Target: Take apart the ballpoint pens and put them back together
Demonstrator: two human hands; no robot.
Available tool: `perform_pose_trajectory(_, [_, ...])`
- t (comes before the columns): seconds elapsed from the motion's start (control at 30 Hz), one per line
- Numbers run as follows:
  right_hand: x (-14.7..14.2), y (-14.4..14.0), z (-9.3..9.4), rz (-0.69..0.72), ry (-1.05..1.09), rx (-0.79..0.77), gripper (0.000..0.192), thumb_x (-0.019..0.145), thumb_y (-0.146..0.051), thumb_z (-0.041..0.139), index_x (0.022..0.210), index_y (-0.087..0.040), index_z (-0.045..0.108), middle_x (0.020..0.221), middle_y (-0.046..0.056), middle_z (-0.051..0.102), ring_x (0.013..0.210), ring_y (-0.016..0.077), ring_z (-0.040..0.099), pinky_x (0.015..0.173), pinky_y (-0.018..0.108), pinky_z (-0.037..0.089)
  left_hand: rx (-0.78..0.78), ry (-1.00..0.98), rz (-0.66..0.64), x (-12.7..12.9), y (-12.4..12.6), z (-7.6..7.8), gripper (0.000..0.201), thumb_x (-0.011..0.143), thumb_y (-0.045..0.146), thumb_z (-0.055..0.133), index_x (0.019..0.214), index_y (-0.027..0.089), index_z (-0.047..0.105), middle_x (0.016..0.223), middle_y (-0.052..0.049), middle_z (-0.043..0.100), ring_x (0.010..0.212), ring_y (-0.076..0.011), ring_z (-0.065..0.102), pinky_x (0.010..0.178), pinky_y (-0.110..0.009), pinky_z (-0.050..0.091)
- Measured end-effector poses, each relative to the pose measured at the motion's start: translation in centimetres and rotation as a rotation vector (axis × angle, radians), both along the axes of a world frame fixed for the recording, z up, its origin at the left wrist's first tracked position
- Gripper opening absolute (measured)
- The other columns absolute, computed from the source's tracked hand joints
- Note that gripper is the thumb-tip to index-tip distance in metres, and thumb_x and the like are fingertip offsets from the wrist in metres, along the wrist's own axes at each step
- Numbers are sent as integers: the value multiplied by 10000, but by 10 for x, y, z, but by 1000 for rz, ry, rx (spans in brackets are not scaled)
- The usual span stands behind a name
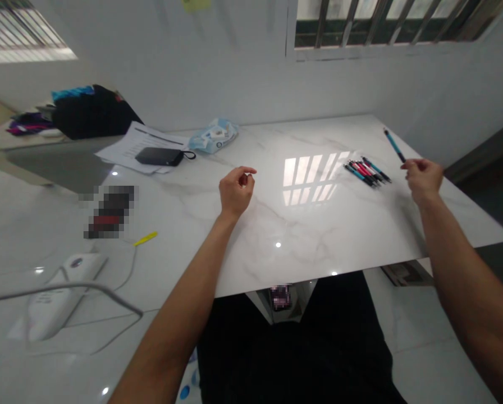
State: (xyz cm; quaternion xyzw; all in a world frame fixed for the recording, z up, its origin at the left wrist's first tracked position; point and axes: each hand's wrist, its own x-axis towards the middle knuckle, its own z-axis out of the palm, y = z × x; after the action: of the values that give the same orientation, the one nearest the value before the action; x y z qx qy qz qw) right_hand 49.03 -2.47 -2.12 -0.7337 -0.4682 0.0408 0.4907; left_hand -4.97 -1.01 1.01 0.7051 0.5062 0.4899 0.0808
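Blue pen [394,145] in right hand [425,179], blurred printouts [124,147]

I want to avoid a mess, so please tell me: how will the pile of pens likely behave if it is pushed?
The pens would probably spread apart, as nothing visible binds them. Their slim, long shape suggests they may roll. The tabletop shines with reflections, so they might also slide easily.

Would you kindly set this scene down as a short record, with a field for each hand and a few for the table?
Right hand: holds a blue and black pen near one end
Left hand: loosely curled, no object visible in it
Pens: bunched on the table, left of the right hand
Table back: blue-white packet; papers under a dark device
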Motion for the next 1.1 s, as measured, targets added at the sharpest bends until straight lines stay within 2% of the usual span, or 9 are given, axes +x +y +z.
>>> perform_pose_trajectory(0.07, [-32, 12, 13, -2, 188, 121, 173, 980, -353, 670, 890, -232, 756, 825, 86, 726, 583, 182, 512, 595, 369, 433, 50, 74, 19, 1, -2, 2, 228, 941, 148, 616, 1055, 195, 808, 837, -21, 661, 783, -167, 610, 818, -292, 500])
perform_pose_trajectory(0.23, [-161, 55, 38, 423, 262, 117, 140, 946, -286, 760, 903, -154, 774, 743, 20, 704, 587, 99, 510, 592, 272, 424, 116, 210, 58, 10, -14, 9, 244, 986, 273, 713, 1220, 235, 765, 1151, -80, 707, 1156, -267, 631, 1117, -405, 481])
perform_pose_trajectory(0.37, [-261, 68, 32, 791, 333, -16, 204, 979, -315, 760, 888, -133, 754, 739, 16, 702, 606, 84, 507, 589, 244, 389, 113, 310, 16, 17, -23, 14, 428, 968, 387, 788, 1368, 253, 718, 1368, -109, 679, 1347, -341, 571, 1215, -494, 410])
perform_pose_trajectory(0.47, [-304, 55, 17, 959, 432, -91, 350, 980, -455, 770, 804, -157, 717, 671, -8, 649, 591, 89, 471, 582, 254, 366, 47, 432, -22, 22, -27, 13, 495, 975, 410, 782, 1446, 288, 695, 1460, -122, 665, 1377, -357, 555, 1209, -514, 407])
perform_pose_trajectory(0.6, [-314, 36, -2, 990, 431, -133, 472, 954, -601, 753, 751, -177, 709, 606, -24, 583, 576, 103, 441, 571, 281, 317, -44, 524, 11, 28, -29, 8, 419, 1017, 364, 721, 1432, 302, 725, 1375, -131, 731, 1302, -360, 607, 1159, -537, 415])
perform_pose_trajectory(0.73, [-309, 32, -4, 959, 375, -45, 505, 972, -649, 717, 774, -185, 724, 637, -9, 603, 599, 117, 454, 592, 298, 326, -111, 529, -4, 30, -27, 5, 310, 1084, 357, 614, 1338, 310, 787, 1189, -99, 799, 1146, -319, 697, 1090, -497, 447])
perform_pose_trajectory(0.9, [-312, 29, 5, 909, 355, 72, 437, 1011, -599, 696, 852, -194, 731, 753, 18, 686, 679, 138, 549, 663, 307, 427, -193, 383, -67, 33, -27, -1, 362, 1125, 410, 537, 1353, 288, 791, 1223, -79, 823, 1070, -265, 747, 896, -357, 509])
perform_pose_trajectory(1.0, [-312, 26, 5, 904, 347, 87, 374, 1018, -544, 698, 872, -200, 726, 800, 23, 707, 755, 158, 618, 740, 321, 502, -231, 346, -81, 36, -28, -5, 368, 1131, 421, 517, 1299, 273, 810, 1217, -82, 839, 1051, -267, 759, 869, -338, 500])
perform_pose_trajectory(1.1, [-312, 25, 3, 919, 379, 95, 261, 986, -475, 740, 956, -217, 718, 844, 14, 718, 822, 173, 671, 791, 332, 549, -274, 336, -79, 37, -28, -6, 376, 1127, 448, 514, 1229, 264, 826, 1089, -90, 847, 952, -274, 758, 822, -338, 478])
